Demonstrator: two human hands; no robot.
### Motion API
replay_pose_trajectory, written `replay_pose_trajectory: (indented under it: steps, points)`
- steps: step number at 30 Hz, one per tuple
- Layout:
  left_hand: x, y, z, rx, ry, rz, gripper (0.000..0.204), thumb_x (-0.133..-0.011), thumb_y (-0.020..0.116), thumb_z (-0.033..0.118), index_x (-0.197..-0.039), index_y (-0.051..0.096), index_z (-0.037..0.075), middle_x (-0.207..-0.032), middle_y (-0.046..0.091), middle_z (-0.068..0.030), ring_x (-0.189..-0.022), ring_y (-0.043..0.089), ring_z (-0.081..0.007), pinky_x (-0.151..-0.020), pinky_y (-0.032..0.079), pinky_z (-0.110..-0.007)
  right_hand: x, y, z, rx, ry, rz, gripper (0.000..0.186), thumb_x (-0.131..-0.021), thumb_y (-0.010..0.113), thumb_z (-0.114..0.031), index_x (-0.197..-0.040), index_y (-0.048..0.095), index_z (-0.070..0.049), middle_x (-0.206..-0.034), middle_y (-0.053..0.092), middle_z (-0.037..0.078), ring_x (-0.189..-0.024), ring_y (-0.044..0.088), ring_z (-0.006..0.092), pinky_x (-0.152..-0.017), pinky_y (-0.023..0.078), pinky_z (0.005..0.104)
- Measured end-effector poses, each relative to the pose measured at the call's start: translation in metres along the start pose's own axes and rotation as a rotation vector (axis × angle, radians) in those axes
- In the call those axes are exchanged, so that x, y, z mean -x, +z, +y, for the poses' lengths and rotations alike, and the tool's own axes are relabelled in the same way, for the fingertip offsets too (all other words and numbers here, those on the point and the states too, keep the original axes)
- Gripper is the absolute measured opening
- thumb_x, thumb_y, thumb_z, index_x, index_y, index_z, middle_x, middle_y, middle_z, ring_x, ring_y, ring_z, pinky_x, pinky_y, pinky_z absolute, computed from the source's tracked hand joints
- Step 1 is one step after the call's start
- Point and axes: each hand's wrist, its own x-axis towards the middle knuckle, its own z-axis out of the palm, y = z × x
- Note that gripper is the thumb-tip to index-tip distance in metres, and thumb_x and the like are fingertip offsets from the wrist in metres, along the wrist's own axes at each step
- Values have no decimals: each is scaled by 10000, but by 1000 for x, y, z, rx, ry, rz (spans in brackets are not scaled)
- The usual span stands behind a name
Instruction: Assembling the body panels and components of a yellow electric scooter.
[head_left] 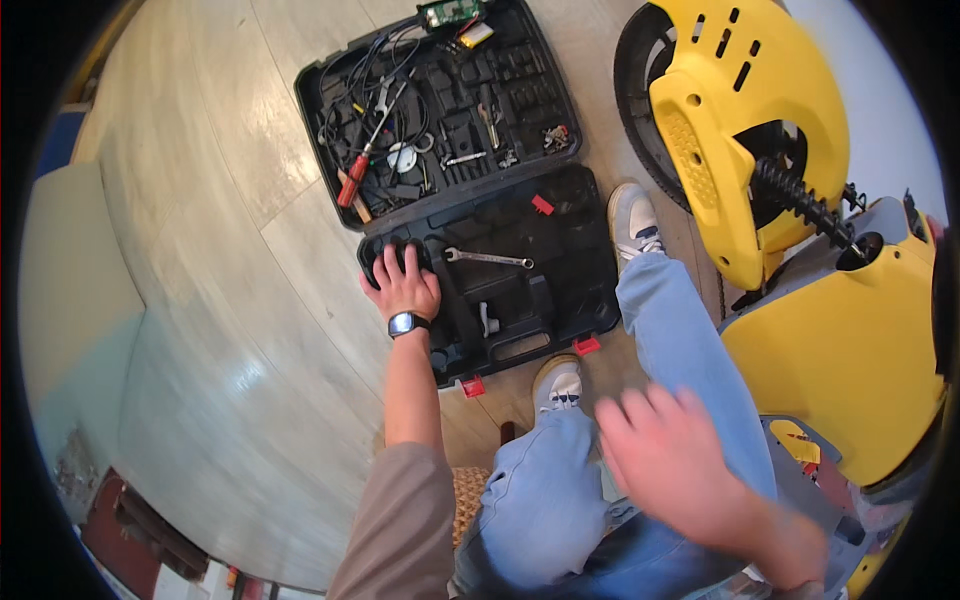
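My left hand [403, 287], with a dark watch [406, 323] on the wrist, rests at the left corner of a black tool case's lower half [590, 262]. Its fingers are stretched and apart over dark moulded shapes; what lies right under the fingertips is hidden. Beside it in this half lie a combination wrench [490, 258], a small grey metal part [488, 320] and a red plastic piece [543, 204]. Above my right thigh, my right hand [668, 452] is smeared by motion, its fingers partly bent. I see nothing in it.
The case's far half [500, 75] holds a red-handled screwdriver [365, 165], black cables [375, 70], pliers [489, 122] and a green circuit board [452, 12]. To the right stands a yellow vehicle [850, 340] with a black tyre [640, 110] and a coil spring [800, 198]. My shoes flank the case.
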Motion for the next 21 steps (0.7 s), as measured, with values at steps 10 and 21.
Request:
replay_pose_trajectory:
  steps: [10,21]
  points:
    - [1,13,19,130,-16,-72,483,-736,566,276,-1212,557,191,-1361,456,-100,-1261,409,-308,-1071,187,-629,-320,26,117,-210,383,435,373,-781,641,-216,-1099,510,-72,-1080,580,169,-1040,580,352,-892,483,480]
    - [-5,13,18,108,-36,-109,500,-702,582,286,-1193,569,192,-1354,454,-106,-1263,402,-312,-1075,172,-627,-460,22,171,38,177,641,712,-741,714,-253,-1378,395,-252,-1444,343,186,-1320,353,395,-1019,401,512]
